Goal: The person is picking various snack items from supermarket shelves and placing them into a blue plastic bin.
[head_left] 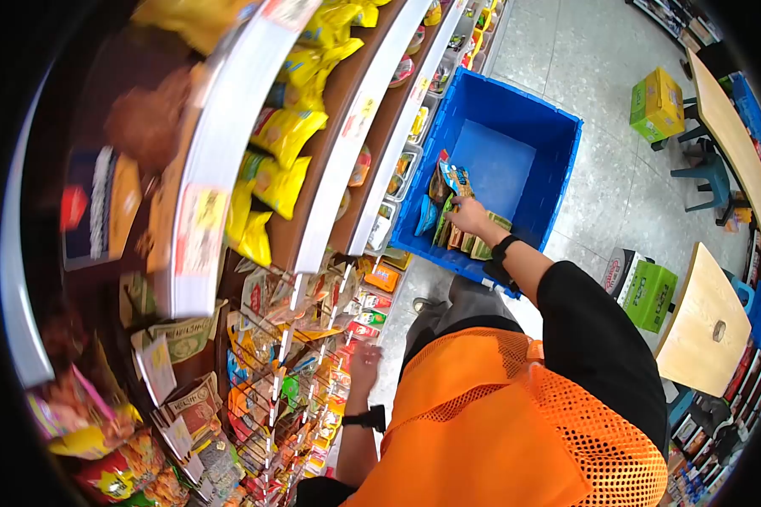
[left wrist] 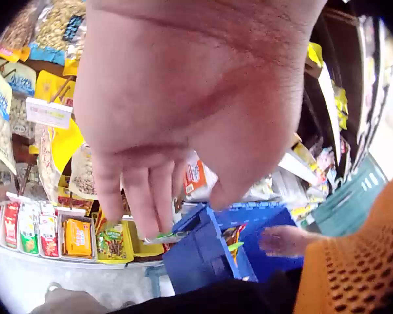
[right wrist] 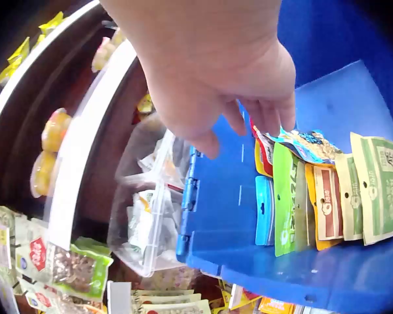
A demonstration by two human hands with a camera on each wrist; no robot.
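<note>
The right hand (head_left: 468, 215) is reaching into the crate (head_left: 566, 160), its fingertips (right wrist: 275, 121) coming down on the top edges of the packets (right wrist: 314, 196). The thumb is standing apart over the crate wall. Whether the fingers are already pinching a packet I cannot tell. The packets are standing on edge in a tight row against the near wall of the crate, on the floor beside the shelves (head_left: 347, 152).

The work looks like picking one packet out of that row. It would probably go best by pinching a single header strip between thumb and forefinger and lifting straight up, so that the neighbours are not dragged along or tipped over.

The packets are flat, glossy film pouches with punched hang holes at the top. They are likely slippery and easy to crease. The crate is rigid blue moulded plastic with smooth walls.

The left hand (left wrist: 177, 111) is hanging relaxed with its fingers loosely spread, holding nothing, near the wire rack (head_left: 287, 363) of hanging pouches.
</note>
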